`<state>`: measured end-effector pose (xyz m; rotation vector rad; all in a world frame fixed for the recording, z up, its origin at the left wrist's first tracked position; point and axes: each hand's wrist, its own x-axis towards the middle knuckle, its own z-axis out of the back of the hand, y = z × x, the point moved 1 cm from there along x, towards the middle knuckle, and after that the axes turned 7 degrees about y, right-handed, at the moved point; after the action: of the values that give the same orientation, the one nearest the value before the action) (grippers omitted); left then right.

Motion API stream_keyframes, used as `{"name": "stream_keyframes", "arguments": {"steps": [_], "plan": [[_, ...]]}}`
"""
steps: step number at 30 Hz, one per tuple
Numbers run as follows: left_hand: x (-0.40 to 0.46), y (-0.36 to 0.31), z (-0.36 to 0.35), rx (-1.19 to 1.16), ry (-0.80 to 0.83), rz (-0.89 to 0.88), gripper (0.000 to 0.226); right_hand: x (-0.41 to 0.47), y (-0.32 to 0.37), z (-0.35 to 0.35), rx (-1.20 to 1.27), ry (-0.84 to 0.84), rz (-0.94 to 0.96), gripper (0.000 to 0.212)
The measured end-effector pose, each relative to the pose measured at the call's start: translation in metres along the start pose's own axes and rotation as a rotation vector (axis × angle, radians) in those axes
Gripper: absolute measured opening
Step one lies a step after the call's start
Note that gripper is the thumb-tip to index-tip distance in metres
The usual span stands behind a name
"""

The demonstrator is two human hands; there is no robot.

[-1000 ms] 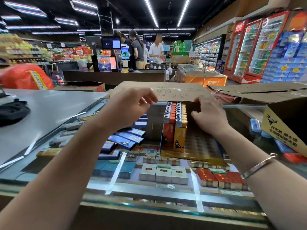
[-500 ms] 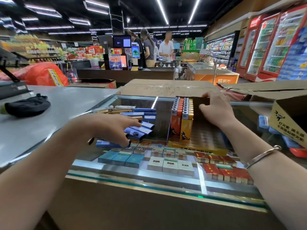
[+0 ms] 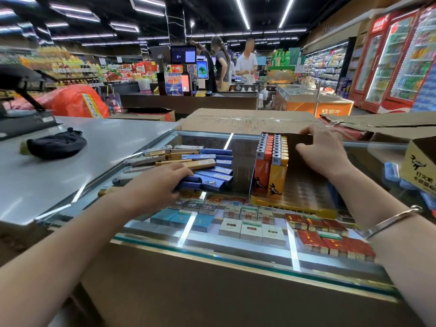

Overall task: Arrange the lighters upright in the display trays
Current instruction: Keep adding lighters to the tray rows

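On the glass counter top [image 3: 236, 147] in front of me, my two hands are working either side of the display tray [image 3: 292, 206]. Nearest me, under the glass, cigarette packs [image 3: 251, 228] are lying in rows, and the counter's front edge is running across just below my forearms. My left hand [image 3: 162, 182] is resting on the heap of loose lighters [image 3: 207, 168], blue and gold ones lying flat, and my fingers are curling around a blue one at the near edge of the heap. Between that heap and the tray a strip of bare glass is staying open for moving. In the tray, two rows of upright lighters [image 3: 271, 166], orange and yellow with silver tops, are standing against its left wall; the floor of the tray to their right is lying bare. My right hand [image 3: 323, 149] is gripping the tray's dark back panel [image 3: 299, 140], fingers hooked over its top edge, a bangle [image 3: 391, 220] sitting on that wrist.

Half a second ago my left hand was hovering lower, short of the heap; now it is reaching onto the lighters. My right hand is keeping its hold on the panel.

To my left a grey steel counter [image 3: 106, 142] is carrying a dark cloth bundle [image 3: 55, 145]. Behind the glass a flat cardboard sheet [image 3: 236, 119] is lying, and a yellow carton [image 3: 422, 164] is standing at my right. Farther off, people are standing at a checkout, with drink fridges [image 3: 401, 60] along the right wall.
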<state>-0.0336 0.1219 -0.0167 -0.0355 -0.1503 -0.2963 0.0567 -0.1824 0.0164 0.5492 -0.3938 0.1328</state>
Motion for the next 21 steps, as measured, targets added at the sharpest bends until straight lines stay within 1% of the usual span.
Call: {"name": "stream_keyframes", "arguments": {"steps": [3,6,8,11,13,15,18,21], "plan": [[0.008,-0.003,-0.005,-0.024,-0.053,-0.03,0.032,0.001,0.0,0.0,-0.002,0.002,-0.002,0.038],[0.014,-0.007,-0.004,-0.05,-0.05,-0.052,0.026,0.001,-0.001,0.0,-0.001,0.009,0.0,0.038],[0.018,-0.01,-0.001,-0.09,-0.026,-0.039,0.029,0.001,-0.001,0.0,0.002,0.008,0.003,0.038],[0.03,-0.018,0.002,-0.109,0.052,0.019,0.03,0.001,-0.002,0.0,0.016,-0.003,0.007,0.037],[0.038,-0.025,0.003,-0.085,0.091,0.046,0.03,0.001,-0.002,0.0,0.03,-0.012,0.008,0.036],[0.045,-0.032,0.002,-0.052,0.089,0.047,0.031,0.001,-0.001,0.0,0.034,-0.015,0.01,0.035],[0.053,-0.041,0.004,-0.114,0.013,-0.004,0.032,0.002,-0.001,0.001,0.032,-0.027,0.019,0.035],[0.062,-0.048,0.017,-0.309,-0.17,-0.085,0.033,0.002,-0.002,0.001,0.015,-0.031,-0.005,0.035]]}}
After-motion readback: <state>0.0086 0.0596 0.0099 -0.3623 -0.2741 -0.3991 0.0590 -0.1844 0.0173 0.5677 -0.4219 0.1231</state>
